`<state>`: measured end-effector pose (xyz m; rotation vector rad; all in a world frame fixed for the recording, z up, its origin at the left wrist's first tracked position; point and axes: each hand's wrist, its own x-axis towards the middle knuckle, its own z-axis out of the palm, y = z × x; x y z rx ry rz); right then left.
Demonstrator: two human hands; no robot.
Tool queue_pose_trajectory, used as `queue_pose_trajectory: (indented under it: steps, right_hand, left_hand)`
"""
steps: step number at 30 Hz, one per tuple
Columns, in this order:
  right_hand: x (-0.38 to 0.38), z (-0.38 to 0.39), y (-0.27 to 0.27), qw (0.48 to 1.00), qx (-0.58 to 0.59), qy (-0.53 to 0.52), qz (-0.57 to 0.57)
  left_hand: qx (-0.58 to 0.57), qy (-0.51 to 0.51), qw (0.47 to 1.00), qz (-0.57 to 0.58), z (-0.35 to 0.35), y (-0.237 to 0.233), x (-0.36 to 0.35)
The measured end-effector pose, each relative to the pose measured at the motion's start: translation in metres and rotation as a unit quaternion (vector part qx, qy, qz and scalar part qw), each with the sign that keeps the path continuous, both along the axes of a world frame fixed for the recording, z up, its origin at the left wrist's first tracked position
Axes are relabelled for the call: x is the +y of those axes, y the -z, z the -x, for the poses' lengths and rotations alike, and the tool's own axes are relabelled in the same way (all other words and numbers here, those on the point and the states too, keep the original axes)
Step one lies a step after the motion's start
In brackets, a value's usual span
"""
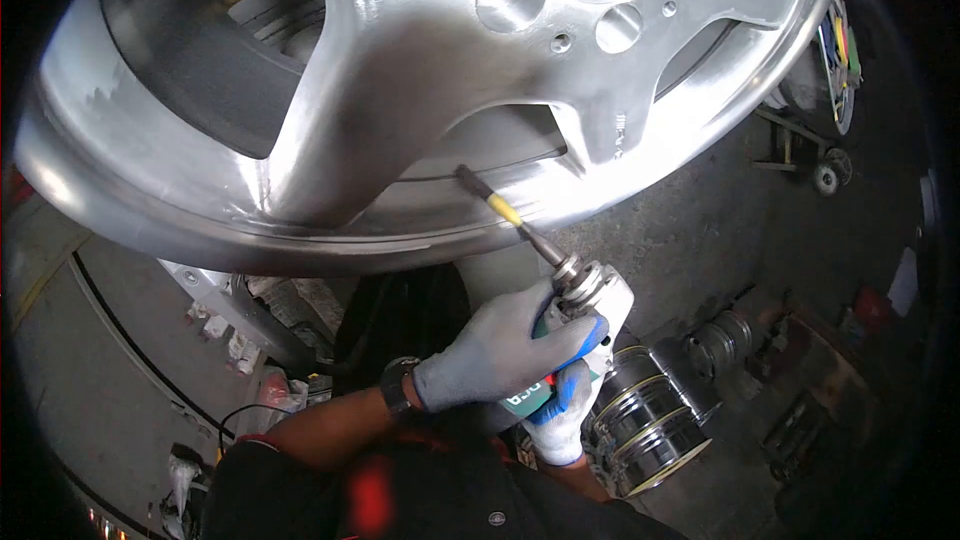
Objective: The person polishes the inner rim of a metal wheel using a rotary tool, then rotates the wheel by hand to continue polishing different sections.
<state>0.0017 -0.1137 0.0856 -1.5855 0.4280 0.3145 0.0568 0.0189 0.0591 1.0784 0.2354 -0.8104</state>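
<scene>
Both hands, in grey-and-blue work gloves, hold a die grinder (620, 302) with a white front housing and a green body lettered DCA. My left hand (500, 345), with a dark watch at the wrist, wraps round it near the front. Lower down, my right hand (563, 420) grips the body from below. A slim shaft (543, 245) with a yellow band runs up and left from the tool to a dark tip (466, 176). That tip overlaps the inner rim, in the opening between two spokes of a large silver alloy wheel (400, 120).
Several shiny wheel rims (650, 415) lie on the floor at the lower right. A small wheeled cart (800, 155) stands at the right edge. Under the wheel's left side is a metal stand (235, 305), with a thin black cable (222, 430) near it.
</scene>
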Motion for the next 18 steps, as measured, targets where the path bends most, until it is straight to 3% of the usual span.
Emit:
queue_pose_trajectory:
  steps: [4,7,9,12,18]
  right_hand:
    - [0.012,0.011,0.007,0.997,0.030,0.057,-0.031]
    - [-0.005,0.012,0.010,0.998,0.022,0.057,0.033]
    - [-0.008,0.006,0.007,0.984,-0.009,0.016,0.180]
    - [-0.015,0.004,0.016,0.991,-0.045,0.087,0.094]
    - [-0.014,0.018,0.026,0.988,-0.081,0.057,0.122]
  left_hand:
    - [-0.041,-0.031,0.999,-0.009,0.019,0.018,0.005]
    - [-0.035,-0.018,0.999,0.025,0.010,0.024,-0.008]
    - [-0.058,-0.026,0.994,0.088,0.003,0.029,-0.016]
    - [-0.072,-0.017,0.989,0.125,-0.007,0.035,-0.023]
    - [-0.088,-0.023,0.983,0.162,0.001,0.043,-0.016]
